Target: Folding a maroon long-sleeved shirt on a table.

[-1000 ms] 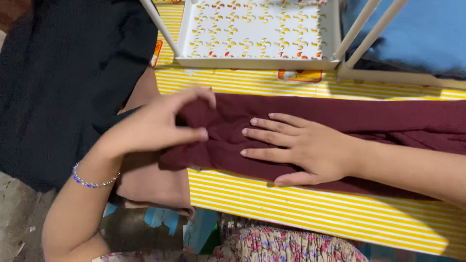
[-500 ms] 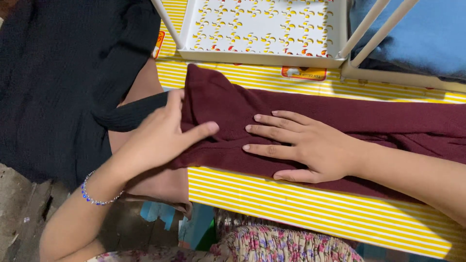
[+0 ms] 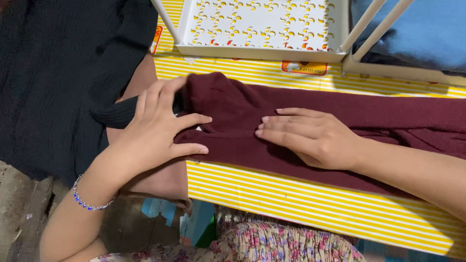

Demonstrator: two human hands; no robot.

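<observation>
Pressing maroon cloth | hands at table edge

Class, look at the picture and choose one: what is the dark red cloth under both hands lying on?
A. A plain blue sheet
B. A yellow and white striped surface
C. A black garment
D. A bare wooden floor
B: the dark red cloth lies stretched across the yellow and white striped surface, with the left hand on its folded end and the right hand flat on its middle.
</observation>
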